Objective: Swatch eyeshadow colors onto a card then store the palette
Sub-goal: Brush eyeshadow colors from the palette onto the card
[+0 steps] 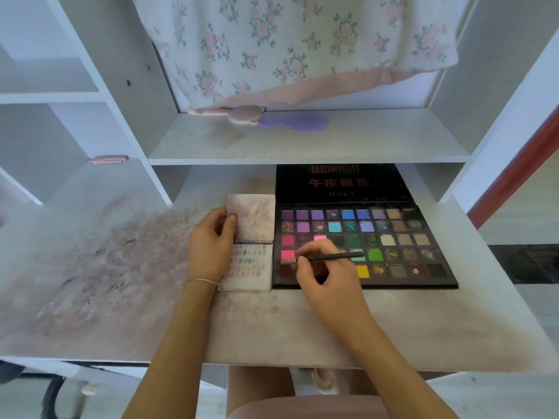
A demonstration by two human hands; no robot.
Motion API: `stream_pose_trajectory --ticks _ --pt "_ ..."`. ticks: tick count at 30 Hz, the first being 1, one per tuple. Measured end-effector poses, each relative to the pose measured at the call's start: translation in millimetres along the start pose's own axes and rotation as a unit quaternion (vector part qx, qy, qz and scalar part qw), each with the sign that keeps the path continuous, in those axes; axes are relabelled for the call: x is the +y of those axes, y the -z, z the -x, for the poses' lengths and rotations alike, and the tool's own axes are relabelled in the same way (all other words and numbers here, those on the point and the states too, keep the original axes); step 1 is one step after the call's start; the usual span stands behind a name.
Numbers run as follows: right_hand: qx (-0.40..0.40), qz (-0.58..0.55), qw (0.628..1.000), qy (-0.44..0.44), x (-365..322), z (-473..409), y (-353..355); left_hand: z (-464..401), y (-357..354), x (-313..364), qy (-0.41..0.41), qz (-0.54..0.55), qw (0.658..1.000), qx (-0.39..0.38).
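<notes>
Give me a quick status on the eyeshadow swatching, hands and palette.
Left hand holds the swatch card flat. Right hand grips the brush, tip over the palette at its lower-left pans. Palette open, not stored. Nothing in the way.

Palette (393, 246) open on desk (302, 328), lid (341, 182) lying back under shelf (302, 146). Card (252, 243) just left of palette, touching or nearly so. Left hand (210, 246) on card's left edge. Right hand (326, 279) over palette's near-left corner, holding brush (326, 257). Two brushes (260, 117) at shelf rear.
</notes>
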State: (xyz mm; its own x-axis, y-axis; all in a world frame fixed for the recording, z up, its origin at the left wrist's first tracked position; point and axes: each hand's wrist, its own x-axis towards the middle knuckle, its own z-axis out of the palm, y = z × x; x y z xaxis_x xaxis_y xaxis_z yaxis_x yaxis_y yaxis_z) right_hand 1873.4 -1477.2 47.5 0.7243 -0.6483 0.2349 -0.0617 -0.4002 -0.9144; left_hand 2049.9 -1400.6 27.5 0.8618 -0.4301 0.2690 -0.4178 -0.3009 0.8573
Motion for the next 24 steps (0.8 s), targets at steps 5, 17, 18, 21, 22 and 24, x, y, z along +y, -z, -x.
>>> stream_pose_trajectory --ticks 5,17,18,21,22,24 --pt "-0.031 0.035 0.999 -0.001 -0.7 -3.2 -11.7 -1.3 -0.5 -2.2 -0.004 0.001 1.000 0.000" --pt "-0.057 0.081 0.995 -0.009 2.4 -4.7 -13.7 -1.2 -0.6 -2.0 -0.001 0.021 1.000 -0.003" --pt "-0.058 0.087 0.994 -0.009 2.4 -4.7 -13.9 -1.2 -0.7 -2.3 -0.001 0.020 1.000 -0.003" --pt "-0.063 0.093 0.994 -0.012 2.3 -5.0 -13.7 -1.2 -0.7 -3.1 -0.002 0.019 1.000 -0.003" --pt "-0.064 0.093 0.994 -0.013 2.2 -5.1 -13.7 -1.3 -0.8 -3.2 -0.002 0.021 1.000 -0.003" --pt "-0.062 0.093 0.994 -0.013 1.9 -5.6 -13.9 -1.2 -0.9 -3.6 -0.002 0.022 1.000 -0.002"
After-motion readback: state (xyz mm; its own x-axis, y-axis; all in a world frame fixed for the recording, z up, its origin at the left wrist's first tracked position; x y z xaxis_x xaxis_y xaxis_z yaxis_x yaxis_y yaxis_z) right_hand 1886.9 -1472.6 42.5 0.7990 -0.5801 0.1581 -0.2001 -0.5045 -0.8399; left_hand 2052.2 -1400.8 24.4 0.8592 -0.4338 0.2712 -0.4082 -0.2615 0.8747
